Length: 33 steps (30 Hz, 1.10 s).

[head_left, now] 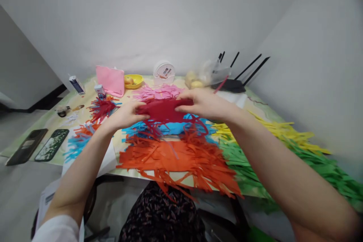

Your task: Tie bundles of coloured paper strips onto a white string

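In the head view we have two hands at work, the left (129, 115) and the right (198, 104), both gripping one red sheet (163, 110) by its opposite ends, thumbs along the near edge. The red sheet spans the gap between them, its loose strips trailing; we cannot tell whether it touches what lies beneath.

Nearer us than the hands lie one blue sheet (172, 128), partly covered, and one orange sheet (170, 155), its fringe hanging over the desk (133, 174) edge. Just beyond them is one pink fringe (159, 92). Right of the right hand are two heaps, yellow strips (279, 126) and green strips (300, 162). Left of the left hand we count two mixed bundles, red-blue (102, 109) and orange-blue (81, 140), and, farther out, two phones (51, 145).

Past the left hand stand two cartons (76, 85), one pink case (110, 80) and one yellow bowl (137, 80) holding a fruit (128, 81). Beyond the hands is one white tub (163, 71); past the right hand, what look like five black rods (248, 66).

The tub's label and the cartons' print are too blurred for us to read.
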Tool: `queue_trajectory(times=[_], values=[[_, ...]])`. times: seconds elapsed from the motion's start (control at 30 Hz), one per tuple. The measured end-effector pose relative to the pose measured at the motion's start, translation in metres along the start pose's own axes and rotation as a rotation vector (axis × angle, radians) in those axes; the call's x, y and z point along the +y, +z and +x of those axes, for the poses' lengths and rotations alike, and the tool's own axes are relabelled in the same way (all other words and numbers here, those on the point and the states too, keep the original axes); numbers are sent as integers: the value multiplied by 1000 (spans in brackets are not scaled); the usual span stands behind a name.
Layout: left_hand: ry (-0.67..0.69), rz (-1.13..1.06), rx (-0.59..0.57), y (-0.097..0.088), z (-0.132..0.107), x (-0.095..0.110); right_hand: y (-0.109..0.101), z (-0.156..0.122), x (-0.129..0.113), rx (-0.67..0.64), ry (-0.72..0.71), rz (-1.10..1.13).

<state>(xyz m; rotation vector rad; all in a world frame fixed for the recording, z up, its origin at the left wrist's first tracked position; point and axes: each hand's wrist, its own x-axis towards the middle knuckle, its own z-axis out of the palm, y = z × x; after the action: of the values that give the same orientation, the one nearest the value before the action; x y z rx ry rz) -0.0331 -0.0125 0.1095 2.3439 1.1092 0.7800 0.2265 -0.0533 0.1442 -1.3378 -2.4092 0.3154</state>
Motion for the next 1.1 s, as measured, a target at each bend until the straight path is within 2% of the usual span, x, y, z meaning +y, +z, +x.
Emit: queue_trajectory(times=[0.1,0.2,0.33,0.4,0.5,0.63,0.77,0.93,1.1], values=[[134,110,-49,7,-2,5,5,-5,-7,26,3,-159],[257,-25,-44,19,2,17,12,-12,-16,-56,-1,-257],[280,-95,-260,35,9,23,11,-25,-19,-137,-19,-232],[276,-115,-299,42,11,22,6,-32,-16,-165,-15,-155],[254,-202,-303,51,9,19,-2,-41,-10,-177,0,-32],[164,-351,-293,60,8,16,-3,-50,-3,-111,70,61],[89,-506,-281,62,7,12,4,-55,4,-45,122,82],[58,-666,-279,64,3,10,17,-62,8,94,153,210],[-21,-655,-107,67,-1,6,29,-69,11,230,174,431]])
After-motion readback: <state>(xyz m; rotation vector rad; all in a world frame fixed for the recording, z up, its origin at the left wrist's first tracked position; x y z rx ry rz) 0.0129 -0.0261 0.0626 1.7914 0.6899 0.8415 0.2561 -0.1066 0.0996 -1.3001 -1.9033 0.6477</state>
